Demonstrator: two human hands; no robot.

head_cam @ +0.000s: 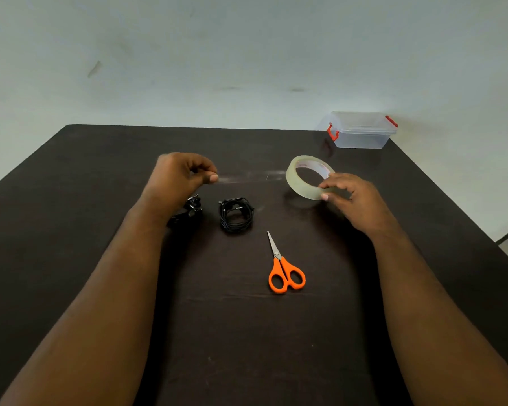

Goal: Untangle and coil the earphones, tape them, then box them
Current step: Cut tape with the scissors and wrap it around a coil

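A dark wooden table [71, 177] stands against a pale, scuffed wall [188, 54].

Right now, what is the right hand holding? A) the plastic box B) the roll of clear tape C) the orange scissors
B: the right hand grips the roll of clear tape, while the orange scissors lie untouched on the table.
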